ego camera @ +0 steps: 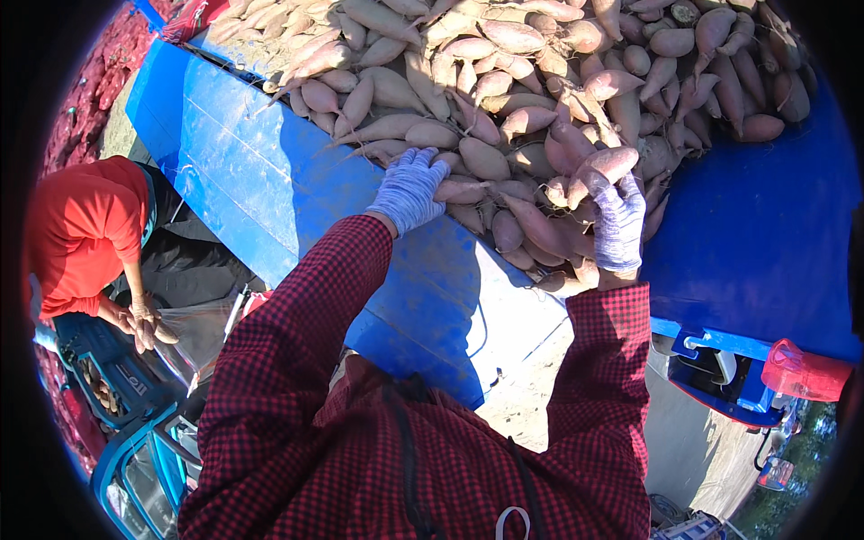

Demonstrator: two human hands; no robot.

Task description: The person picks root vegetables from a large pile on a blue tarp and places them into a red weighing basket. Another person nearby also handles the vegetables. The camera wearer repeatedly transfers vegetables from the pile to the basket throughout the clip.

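A large heap of sweet potatoes (520,121) with dusty pink skins and thin roots lies before me on a blue metal truck bed. My left hand (410,190), in a striped knit glove, rests at the heap's near edge beside the lowered blue side panel (398,283). Its fingers reach over the nearest roots, and a sweet potato (464,190) lies against its thumb side. Farther right, my right hand (617,219) wears a matching glove and grips a sweet potato (611,164) just above the heap. Its fingertips are partly hidden behind that root.
A person in a red top (94,236) bends at the left, hands around sweet potatoes over a clear plastic bag (202,327). Below are a dark crate (111,385) and a teal frame (128,466). Red mesh sacks (94,94) line the far left. A red lamp (803,371) juts out right.
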